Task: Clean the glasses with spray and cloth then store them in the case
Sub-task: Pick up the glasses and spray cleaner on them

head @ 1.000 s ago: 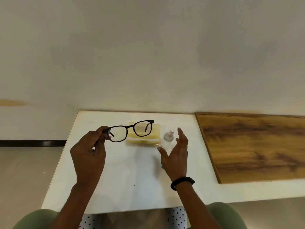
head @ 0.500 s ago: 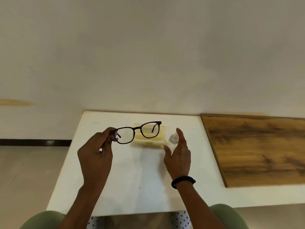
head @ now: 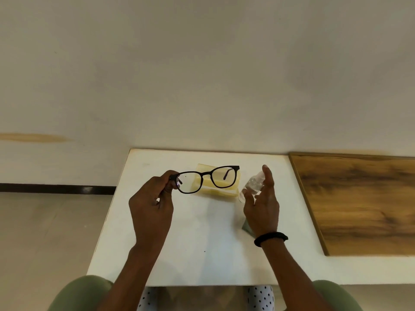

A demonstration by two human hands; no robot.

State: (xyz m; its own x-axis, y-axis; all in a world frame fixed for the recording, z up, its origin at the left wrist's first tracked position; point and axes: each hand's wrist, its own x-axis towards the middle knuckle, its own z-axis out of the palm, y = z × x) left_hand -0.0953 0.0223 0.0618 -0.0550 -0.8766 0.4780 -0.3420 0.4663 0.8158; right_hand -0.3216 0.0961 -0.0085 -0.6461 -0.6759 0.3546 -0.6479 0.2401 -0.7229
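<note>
Left hand (head: 152, 205) has a closed pinch grip on the glasses (head: 207, 179), thumb and fingers clamped on the frame's left end at the hinge. Glasses are held up above the tabletop (head: 202, 243), lenses facing the camera, frame running out to the right of the grip and tilted slightly up at the far end. Temples are unfolded; one shows through the right lens.

Right hand (head: 261, 205) is not closed on anything: fingers extended, palm turned inward, thumb apart from the fingers. The spray bottle (head: 252, 184) sits in that gap between thumb and index finger, clear with a pale cap, leaning toward the fingers. Whether the hand touches it cannot be told; the grip is not wrapped around it.

Yellow case (head: 219, 189) lies on the tabletop behind the glasses, partly seen through the lenses, just left of the bottle. Whether it is open is not clear.

A grey-green corner of cloth (head: 246, 227) shows on the tabletop under the right hand, mostly hidden by it.

Black band (head: 270, 239) on the right wrist. Wooden board (head: 359, 203) lies on the right part of the tabletop, well apart from both hands.
</note>
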